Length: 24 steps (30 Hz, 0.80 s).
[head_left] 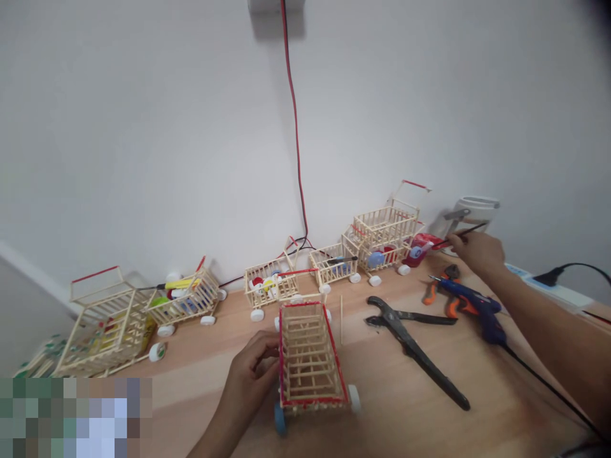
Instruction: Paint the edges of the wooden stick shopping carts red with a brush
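My left hand [252, 375] grips the left side of a small wooden-stick cart [310, 356] with red trim along its rim, standing on the wooden table [429, 413] right in front of me. One blue wheel and one white wheel show at its near end. My right hand [477, 249] is stretched to the back right and pinches a thin red stick [461, 234] near a white holder [472, 210] by the wall.
Several finished stick carts [386, 238] line the wall, some filled with small items. Black pliers [415, 346], a blue glue gun [472, 305] with its cord, orange-handled pliers [442, 286] and a loose stick [341, 318] lie on the table. A power strip [548, 286] sits at the right.
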Each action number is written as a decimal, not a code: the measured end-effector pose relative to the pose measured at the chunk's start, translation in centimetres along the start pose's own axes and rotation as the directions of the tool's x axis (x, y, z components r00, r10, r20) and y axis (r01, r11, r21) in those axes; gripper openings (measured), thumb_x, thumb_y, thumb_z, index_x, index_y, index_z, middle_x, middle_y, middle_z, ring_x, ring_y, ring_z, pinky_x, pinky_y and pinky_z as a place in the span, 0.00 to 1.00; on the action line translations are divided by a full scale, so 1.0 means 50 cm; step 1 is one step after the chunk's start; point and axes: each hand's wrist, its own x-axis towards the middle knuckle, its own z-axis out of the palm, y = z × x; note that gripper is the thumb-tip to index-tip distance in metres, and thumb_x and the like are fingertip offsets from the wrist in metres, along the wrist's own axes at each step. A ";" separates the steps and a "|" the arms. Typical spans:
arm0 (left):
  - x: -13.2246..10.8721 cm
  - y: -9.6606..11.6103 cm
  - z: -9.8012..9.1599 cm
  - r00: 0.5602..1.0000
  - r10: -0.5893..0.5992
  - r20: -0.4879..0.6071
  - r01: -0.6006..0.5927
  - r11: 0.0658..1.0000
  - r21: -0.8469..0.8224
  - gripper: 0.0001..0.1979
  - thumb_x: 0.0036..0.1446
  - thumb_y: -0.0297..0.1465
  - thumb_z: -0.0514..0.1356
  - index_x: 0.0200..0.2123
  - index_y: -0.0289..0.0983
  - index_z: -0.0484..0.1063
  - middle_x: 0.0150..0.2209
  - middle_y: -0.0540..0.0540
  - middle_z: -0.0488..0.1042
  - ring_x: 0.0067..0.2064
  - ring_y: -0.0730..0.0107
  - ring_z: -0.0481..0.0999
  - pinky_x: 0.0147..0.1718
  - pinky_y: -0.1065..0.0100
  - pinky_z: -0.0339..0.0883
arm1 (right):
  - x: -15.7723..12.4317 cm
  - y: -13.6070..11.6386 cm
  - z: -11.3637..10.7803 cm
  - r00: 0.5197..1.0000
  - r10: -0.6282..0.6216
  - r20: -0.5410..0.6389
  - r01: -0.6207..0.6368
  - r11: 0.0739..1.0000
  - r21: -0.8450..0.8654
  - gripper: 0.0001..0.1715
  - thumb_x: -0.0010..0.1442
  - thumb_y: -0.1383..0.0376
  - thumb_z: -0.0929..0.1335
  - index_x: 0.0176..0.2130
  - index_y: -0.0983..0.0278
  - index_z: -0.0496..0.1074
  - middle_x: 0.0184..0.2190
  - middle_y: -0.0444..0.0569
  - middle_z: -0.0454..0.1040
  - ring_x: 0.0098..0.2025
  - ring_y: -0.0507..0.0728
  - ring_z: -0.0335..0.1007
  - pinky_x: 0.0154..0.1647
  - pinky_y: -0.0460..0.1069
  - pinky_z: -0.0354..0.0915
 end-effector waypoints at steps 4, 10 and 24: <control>0.001 0.002 0.000 1.000 0.008 0.010 -0.008 1.000 0.007 0.08 0.56 0.28 0.61 0.39 0.39 0.78 0.43 0.43 0.78 0.45 0.62 0.76 0.44 0.66 0.70 | -0.002 0.001 -0.014 0.991 0.087 0.100 -0.081 0.995 -0.063 0.21 0.63 0.53 0.64 0.48 0.64 0.70 0.46 0.50 0.72 0.46 0.54 0.70 0.47 0.54 0.69; 0.000 0.002 0.000 1.000 -0.002 0.012 0.002 1.000 0.004 0.08 0.56 0.30 0.62 0.39 0.39 0.79 0.43 0.44 0.78 0.45 0.62 0.76 0.43 0.67 0.70 | -0.016 0.001 -0.027 0.987 0.105 0.124 -0.093 0.991 -0.094 0.22 0.62 0.53 0.64 0.48 0.65 0.70 0.46 0.50 0.72 0.46 0.54 0.70 0.47 0.55 0.69; 0.000 0.007 0.001 1.000 0.013 -0.006 -0.013 1.000 0.016 0.07 0.55 0.30 0.62 0.38 0.40 0.79 0.39 0.45 0.78 0.43 0.63 0.77 0.42 0.66 0.71 | -0.022 0.015 -0.088 0.992 0.107 0.065 -0.098 0.986 -0.134 0.21 0.63 0.51 0.63 0.43 0.64 0.72 0.42 0.49 0.74 0.45 0.53 0.71 0.46 0.53 0.67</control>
